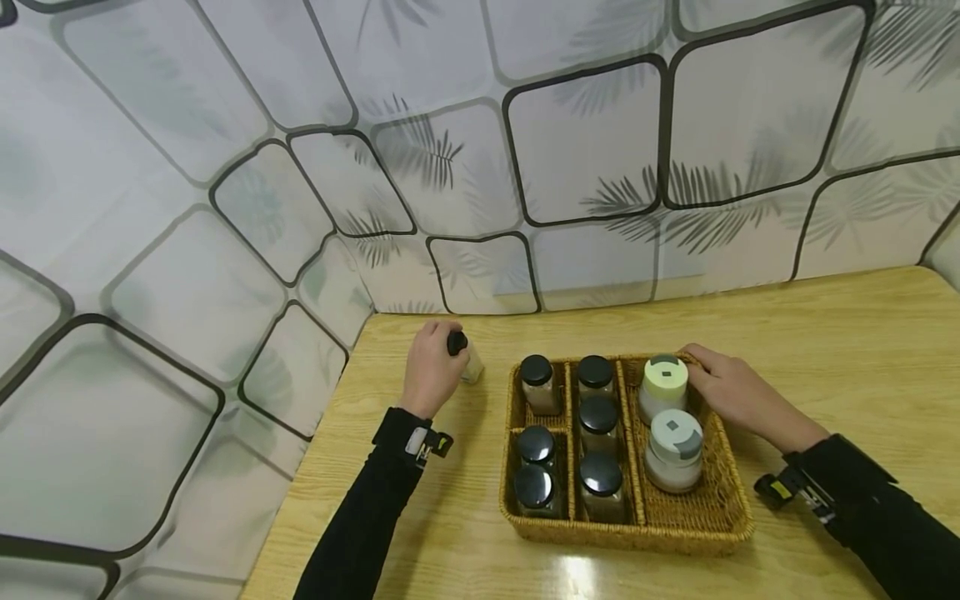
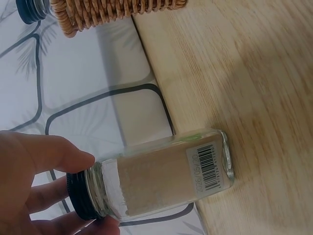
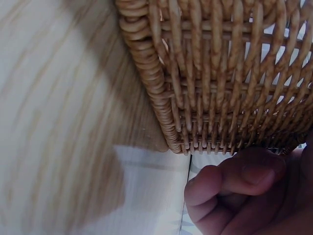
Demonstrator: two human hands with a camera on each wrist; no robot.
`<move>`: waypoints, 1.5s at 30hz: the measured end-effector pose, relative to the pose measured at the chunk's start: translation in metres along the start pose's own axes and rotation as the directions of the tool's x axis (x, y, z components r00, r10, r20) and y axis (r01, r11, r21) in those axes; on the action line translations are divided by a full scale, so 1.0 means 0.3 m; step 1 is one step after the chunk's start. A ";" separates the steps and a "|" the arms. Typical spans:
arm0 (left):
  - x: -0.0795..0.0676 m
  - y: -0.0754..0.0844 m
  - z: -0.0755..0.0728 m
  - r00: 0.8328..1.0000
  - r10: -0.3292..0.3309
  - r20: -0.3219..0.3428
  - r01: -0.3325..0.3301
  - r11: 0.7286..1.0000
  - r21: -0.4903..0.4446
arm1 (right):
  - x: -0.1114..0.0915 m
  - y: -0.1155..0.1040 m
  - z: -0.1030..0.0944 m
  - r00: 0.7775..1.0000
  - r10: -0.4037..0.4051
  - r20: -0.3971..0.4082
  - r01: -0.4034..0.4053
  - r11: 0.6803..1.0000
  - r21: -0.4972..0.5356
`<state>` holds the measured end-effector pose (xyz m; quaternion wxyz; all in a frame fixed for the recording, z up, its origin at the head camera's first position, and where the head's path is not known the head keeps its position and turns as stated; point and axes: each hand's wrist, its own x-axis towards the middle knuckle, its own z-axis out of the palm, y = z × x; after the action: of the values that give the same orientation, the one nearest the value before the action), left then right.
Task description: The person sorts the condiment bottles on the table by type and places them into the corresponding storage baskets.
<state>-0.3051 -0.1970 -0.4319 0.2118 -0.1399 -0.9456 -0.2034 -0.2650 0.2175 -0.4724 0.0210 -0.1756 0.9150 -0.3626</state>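
My left hand (image 1: 431, 371) holds a glass spice jar (image 2: 161, 176) by its black lid (image 2: 80, 196), to the left of a wicker basket (image 1: 622, 533). Beige powder fills much of the jar, and a barcode label (image 2: 210, 169) is on its side near the base. Whether that base touches the table is unclear. My right hand (image 1: 731, 392) grips the basket's rim at the back right corner; in the right wrist view its fingers (image 3: 254, 178) are curled against the wicker. Several black-lidded jars (image 1: 598, 429) stand in the basket's left and middle compartments.
In the right compartment are a jar with a yellow-green lid (image 1: 665, 375) and one with a whitish lid (image 1: 677, 433). Everything stands on a wooden table (image 1: 847, 350). Patterned wall covering (image 1: 592, 142) rises behind the table and along its left side.
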 end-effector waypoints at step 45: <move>-0.010 -0.234 0.240 0.952 0.213 -0.221 -0.206 0.977 0.055 | -0.006 -0.001 -0.003 0.999 0.027 0.028 -0.028 0.999 0.030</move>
<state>-0.3518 -0.2271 -0.5158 0.3404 -0.2122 -0.8983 -0.1795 -0.2633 0.2183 -0.4716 0.0414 -0.1679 0.9113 -0.3737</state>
